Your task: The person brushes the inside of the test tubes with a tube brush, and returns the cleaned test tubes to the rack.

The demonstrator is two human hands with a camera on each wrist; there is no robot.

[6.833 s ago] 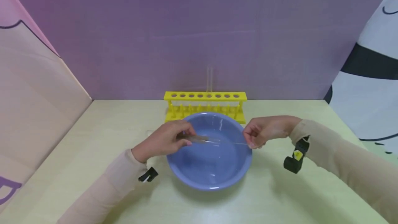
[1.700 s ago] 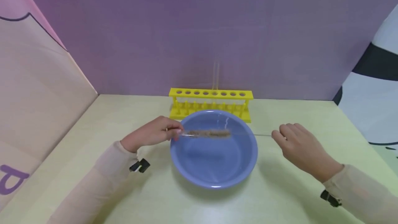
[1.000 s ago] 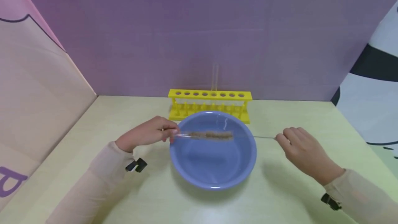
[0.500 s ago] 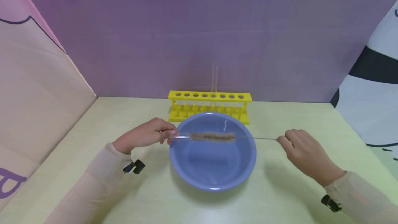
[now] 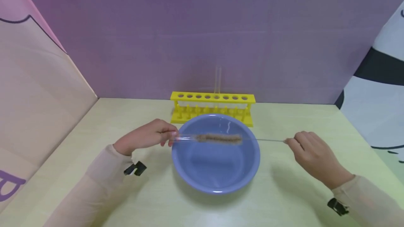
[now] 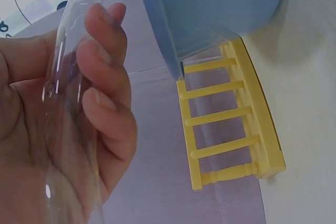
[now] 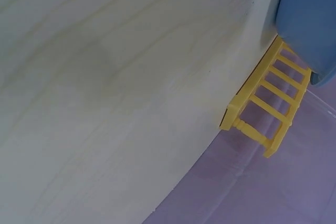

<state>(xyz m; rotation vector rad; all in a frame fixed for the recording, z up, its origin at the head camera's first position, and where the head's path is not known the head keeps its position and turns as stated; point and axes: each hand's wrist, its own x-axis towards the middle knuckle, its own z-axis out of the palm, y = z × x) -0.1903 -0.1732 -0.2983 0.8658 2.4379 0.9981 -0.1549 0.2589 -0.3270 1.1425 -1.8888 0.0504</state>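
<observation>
In the head view, my left hand (image 5: 151, 136) grips a clear glass test tube (image 5: 186, 138), which lies nearly level above the blue basin (image 5: 215, 188). Curled fingers wrap the tube in the left wrist view, where a bit of bristle shows at its upper end. A brown-bristled test tube brush (image 5: 219, 138) lies in line with the tube, over the basin. How much of its bristle sits inside the glass I cannot tell. Right of the basin, my right hand (image 5: 315, 157) holds the end of the brush's thin wire handle (image 5: 268, 140). The right wrist view misses that hand.
Behind the basin stands a yellow test tube rack (image 5: 213, 97), with one clear test tube (image 5: 217, 80) upright in it. A purple backdrop (image 5: 202, 38) rises at the table's (image 5: 126, 111) back edge. Printed cloth panels flank both sides.
Since the oldest frame, my right hand has moved right, drawing the brush rightward; my left hand has moved left with the tube. Over the last second, both hands have drawn slightly farther apart.
</observation>
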